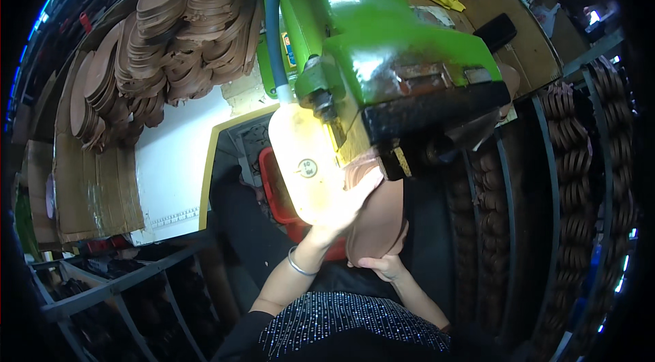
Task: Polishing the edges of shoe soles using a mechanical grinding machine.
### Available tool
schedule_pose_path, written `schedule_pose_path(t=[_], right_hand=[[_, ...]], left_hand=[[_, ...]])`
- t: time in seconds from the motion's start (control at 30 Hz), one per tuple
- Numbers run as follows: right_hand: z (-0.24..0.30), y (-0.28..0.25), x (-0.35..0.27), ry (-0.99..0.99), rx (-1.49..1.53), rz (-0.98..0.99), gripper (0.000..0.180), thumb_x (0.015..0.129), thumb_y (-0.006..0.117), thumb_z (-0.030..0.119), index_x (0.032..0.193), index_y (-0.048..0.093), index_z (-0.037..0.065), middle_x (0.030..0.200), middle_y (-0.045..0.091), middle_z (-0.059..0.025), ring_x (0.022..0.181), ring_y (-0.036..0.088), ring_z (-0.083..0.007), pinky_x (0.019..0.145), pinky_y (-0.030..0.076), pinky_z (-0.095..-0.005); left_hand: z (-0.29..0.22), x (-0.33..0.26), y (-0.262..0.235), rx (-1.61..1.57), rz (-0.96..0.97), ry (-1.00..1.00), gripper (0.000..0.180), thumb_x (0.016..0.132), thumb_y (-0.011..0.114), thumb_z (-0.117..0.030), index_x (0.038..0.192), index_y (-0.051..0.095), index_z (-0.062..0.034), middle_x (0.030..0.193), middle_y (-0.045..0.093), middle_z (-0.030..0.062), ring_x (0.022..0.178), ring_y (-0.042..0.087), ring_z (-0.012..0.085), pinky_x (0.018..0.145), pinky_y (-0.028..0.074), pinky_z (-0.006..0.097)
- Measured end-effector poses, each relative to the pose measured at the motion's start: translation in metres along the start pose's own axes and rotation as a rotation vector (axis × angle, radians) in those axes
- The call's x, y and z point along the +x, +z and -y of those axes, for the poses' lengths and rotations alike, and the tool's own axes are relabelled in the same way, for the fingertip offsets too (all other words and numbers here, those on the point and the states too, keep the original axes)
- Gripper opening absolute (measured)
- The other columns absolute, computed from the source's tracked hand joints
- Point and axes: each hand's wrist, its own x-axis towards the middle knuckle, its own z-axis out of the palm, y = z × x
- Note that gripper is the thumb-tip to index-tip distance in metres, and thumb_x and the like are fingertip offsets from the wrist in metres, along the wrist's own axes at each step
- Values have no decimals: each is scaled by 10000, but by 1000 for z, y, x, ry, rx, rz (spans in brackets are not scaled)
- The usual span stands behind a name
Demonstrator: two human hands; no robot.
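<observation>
Brown sole (376, 222) upright, toe twd machine (382, 55)

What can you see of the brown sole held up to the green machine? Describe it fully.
The sole is a flat, smooth brown piece, leather-like, with a rounded lower end. It stands nearly upright; its top reaches under the machine head. The left hand presses its upper left edge, the right hand cups its bottom.

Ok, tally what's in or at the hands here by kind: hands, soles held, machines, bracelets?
Hands: 2, left hand and right hand
Brown sole held: 1
Green machine: 1
Bracelet: 1
Total: 5
</observation>
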Motion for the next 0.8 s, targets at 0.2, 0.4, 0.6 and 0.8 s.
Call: schedule_pose_path(t=[0.2,0.4,0.6,0.8], right_hand=[[33,-6,-29,-391,-66,-358,802,622,669,-12,1349,333,33,1255,468,-113,1184,451,-258,1056,333,-391],[109,-21,-27,-579,-112,-461,610,660,636,48,1228,418,-5,1173,521,-118,1134,483,-230,1011,367,-361],[179,-16,8,-653,-131,-393,483,691,610,36,1147,452,5,1053,559,-90,1015,539,-192,940,413,-323],[177,-8,32,-666,-234,-282,443,819,554,181,1226,467,28,1172,541,-94,1108,511,-219,960,410,-356]], left_hand=[[11,-20,-20,308,10,-68,201,759,715,-86,904,640,32,782,662,66,669,616,138,641,504,250],[39,-45,-40,-628,-222,-323,332,740,741,-121,1005,602,24,935,644,104,830,622,185,752,506,293],[37,-46,-50,143,-115,-56,307,771,708,-124,1026,597,4,946,642,116,849,633,230,783,505,301],[-4,-35,-75,122,-82,172,349,756,712,-73,1043,592,86,949,665,120,815,642,152,736,508,259]])
